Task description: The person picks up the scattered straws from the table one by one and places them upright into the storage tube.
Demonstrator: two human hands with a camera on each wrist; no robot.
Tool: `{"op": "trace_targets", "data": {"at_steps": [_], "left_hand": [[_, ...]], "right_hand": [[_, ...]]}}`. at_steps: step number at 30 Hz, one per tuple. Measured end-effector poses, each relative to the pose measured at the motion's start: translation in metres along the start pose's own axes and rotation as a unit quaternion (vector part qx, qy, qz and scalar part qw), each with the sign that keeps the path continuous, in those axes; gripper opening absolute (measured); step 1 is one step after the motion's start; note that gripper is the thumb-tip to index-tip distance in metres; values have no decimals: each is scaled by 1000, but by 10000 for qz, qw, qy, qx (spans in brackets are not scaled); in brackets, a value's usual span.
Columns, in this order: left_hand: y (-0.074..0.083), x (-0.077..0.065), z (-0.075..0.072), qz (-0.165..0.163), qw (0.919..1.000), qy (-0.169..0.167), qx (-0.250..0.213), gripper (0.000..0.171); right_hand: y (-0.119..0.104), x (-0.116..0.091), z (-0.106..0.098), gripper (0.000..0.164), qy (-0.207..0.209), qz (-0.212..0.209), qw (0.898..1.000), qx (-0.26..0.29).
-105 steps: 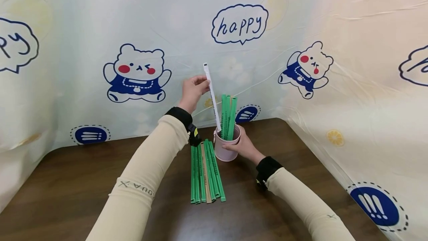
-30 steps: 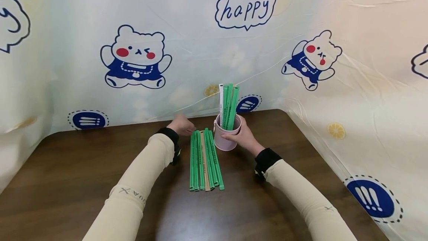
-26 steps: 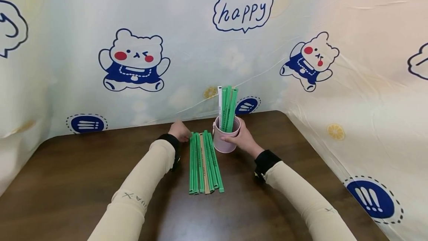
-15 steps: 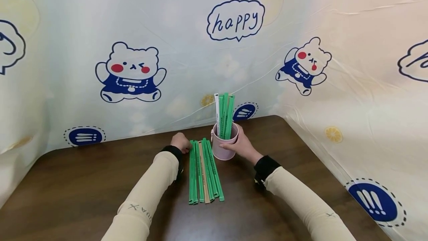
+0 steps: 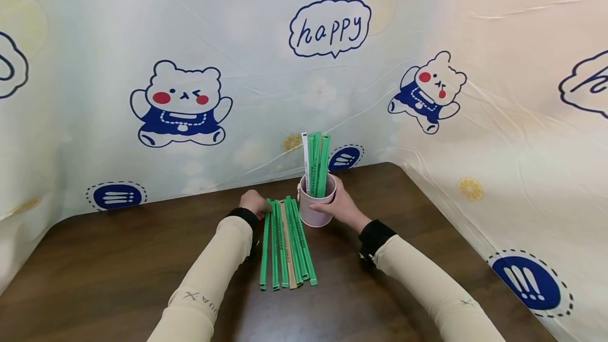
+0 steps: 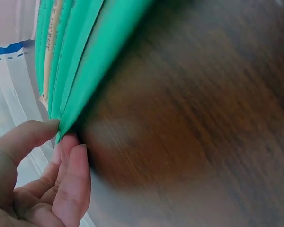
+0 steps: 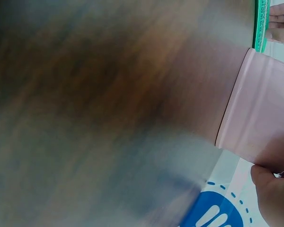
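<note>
Head view: strip separation

Lower centre of frame: left hand (image 5: 253, 203) pinches a green strip (image 5: 265, 247) at the left edge of the row (image 5: 295, 247); just right, right hand (image 5: 345, 208) grips the pink bucket (image 5: 311, 216). I judge this separation; next calls for lifting clear.

And behind the wooden table (image 5: 128, 263) hangs that pale sheet (image 5: 256, 30), two blue-clad bears (image 5: 182, 94) flanking a "happy" bubble (image 5: 330, 28)!

Strips (image 5: 287, 244) lie on the table (image 5: 361, 300), left of the bucket (image 5: 311, 216).
</note>
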State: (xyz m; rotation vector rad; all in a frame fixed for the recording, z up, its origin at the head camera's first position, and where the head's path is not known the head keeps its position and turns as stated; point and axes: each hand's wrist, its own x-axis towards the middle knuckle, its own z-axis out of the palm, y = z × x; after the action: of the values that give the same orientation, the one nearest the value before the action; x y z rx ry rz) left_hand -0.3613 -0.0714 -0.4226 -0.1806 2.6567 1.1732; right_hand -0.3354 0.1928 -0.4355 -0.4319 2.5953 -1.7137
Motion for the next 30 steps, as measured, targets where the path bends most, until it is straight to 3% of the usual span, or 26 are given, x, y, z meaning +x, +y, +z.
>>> {"op": "trace_targets", "data": {"at_steps": [12,19,25,30], "left_hand": [[-5,4,-8,-58,9995,-291,-66,31],[3,2,-31,-134,9976,-593,-318,41],[21,-6,-48,260,9923,-1059,-579,47],[35,-8,-56,635,9875,-1221,-768,41]], "right_hand": [[1,-2,2,99,5,-26,10000,51],[-1,3,2,101,-55,46,10000,44],[-4,0,0,101,-17,72,10000,10],[-4,-2,3,100,18,22,10000,-9]]}}
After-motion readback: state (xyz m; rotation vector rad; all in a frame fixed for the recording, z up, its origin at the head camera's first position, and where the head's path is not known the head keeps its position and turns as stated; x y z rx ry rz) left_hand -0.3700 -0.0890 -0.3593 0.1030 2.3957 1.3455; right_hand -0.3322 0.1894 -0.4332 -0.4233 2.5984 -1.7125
